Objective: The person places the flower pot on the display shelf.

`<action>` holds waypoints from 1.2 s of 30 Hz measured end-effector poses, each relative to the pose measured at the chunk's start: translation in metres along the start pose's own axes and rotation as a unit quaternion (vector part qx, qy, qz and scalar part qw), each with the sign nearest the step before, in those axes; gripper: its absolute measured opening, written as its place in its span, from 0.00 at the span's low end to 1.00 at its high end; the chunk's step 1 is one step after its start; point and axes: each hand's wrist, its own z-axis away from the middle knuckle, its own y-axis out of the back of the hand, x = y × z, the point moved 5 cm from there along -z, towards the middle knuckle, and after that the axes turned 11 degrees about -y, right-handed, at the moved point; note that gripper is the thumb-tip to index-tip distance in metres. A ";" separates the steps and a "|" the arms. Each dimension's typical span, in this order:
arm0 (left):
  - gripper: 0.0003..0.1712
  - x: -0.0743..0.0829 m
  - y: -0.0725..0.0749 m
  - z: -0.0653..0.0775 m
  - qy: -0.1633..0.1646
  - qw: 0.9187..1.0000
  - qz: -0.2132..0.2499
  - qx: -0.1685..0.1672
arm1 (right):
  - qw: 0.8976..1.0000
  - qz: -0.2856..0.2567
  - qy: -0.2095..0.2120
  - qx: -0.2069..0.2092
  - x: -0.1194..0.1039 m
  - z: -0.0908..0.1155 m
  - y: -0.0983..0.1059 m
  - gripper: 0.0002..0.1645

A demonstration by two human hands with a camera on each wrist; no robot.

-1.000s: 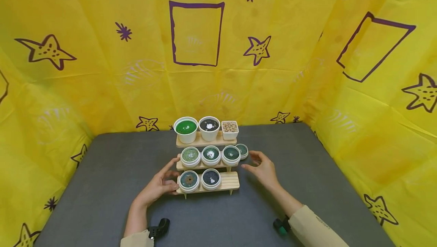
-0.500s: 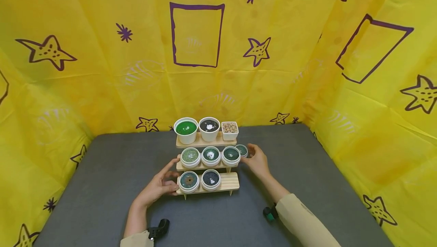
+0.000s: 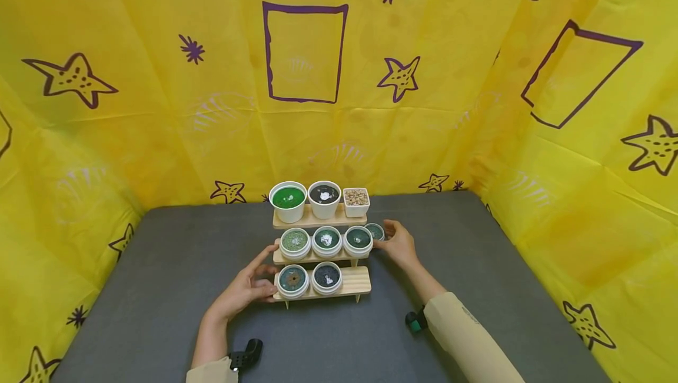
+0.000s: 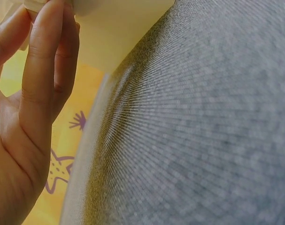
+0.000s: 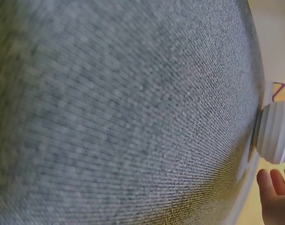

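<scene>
A three-tier wooden display stand stands on the table, carrying white bowls with coloured contents. My left hand grips its left end, thumb by the lowest tier and index finger up at the middle one. In the left wrist view, the left fingers close on a pale piece of the stand. My right hand spreads around the right side of a small white bowl with dark green contents, behind the middle tier's right end. In the right wrist view, its fingertips are relaxed, just beside the bowl's ribbed white wall.
The top tier bears a bright green cup, a dark cup and a square dish of pebble-like bits. Three bowls line the middle tier, two the lowest. Yellow patterned cloth walls the grey table.
My right hand has moved left and slightly away from me, coming up to the small bowl from its right. My left hand has kept its hold on the stand.
</scene>
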 end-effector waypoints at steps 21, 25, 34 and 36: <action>0.53 -0.001 0.001 0.000 -0.002 1.000 -0.005 -0.001 | 0.999 0.030 0.022 -0.015 0.002 -0.006 -0.006 0.33; 0.54 -0.001 0.001 0.000 0.008 1.000 0.001 0.001 | 0.999 0.029 0.026 -0.013 0.002 -0.005 -0.006 0.33; 0.54 -0.002 0.002 0.001 0.016 1.000 -0.001 0.005 | 0.999 0.015 0.030 -0.007 0.004 -0.002 -0.002 0.34; 0.54 -0.002 0.002 0.000 0.015 1.000 -0.002 0.005 | 1.000 0.013 0.028 -0.005 0.005 -0.003 0.000 0.35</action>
